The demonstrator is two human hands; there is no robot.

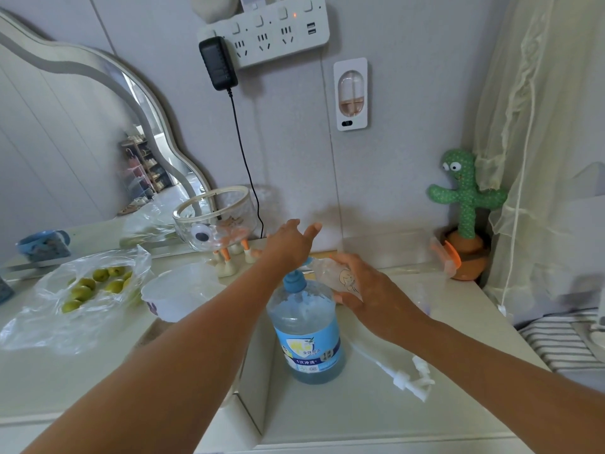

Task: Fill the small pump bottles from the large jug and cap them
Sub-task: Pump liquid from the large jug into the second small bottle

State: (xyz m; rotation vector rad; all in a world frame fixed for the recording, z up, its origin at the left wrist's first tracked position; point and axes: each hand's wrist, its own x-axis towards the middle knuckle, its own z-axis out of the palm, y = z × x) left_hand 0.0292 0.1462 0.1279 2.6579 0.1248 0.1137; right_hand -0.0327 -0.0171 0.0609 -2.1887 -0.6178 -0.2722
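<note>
Countertop [360,414], pale and smooth, fills the near ground. Two white pump caps [414,380] lie loose on it to the right, close by a striped cloth [563,342] at the edge.

Just left of the caps stands the large jug [307,335], upright, with a blue label and blue liquid up to about its shoulder. Its blue pump head [294,281] sits on the neck.

The left hand [288,244] rests its palm on top of that pump, fingers straight and spread, thumb out. The right hand [363,290] grips a small clear bottle [334,273] with a cartoon figure drawn on it. The bottle is tilted, with its mouth up against the pump's spout under the left palm. Whether liquid is flowing I cannot tell, since the hands hide the spout.

Left of the jug a white plastic tub [176,293] stands beside a clear bag of green fruit [91,286].

Behind them a glass bowl [216,217] with a googly eye and orange duck feet stands before a wavy-framed mirror [65,142].

In the far right corner a green cactus toy [466,198] stands in an orange pot, touching a sheer curtain [540,126].

On the wall above, a black adapter [217,63] is plugged into a white power strip [271,31].
</note>
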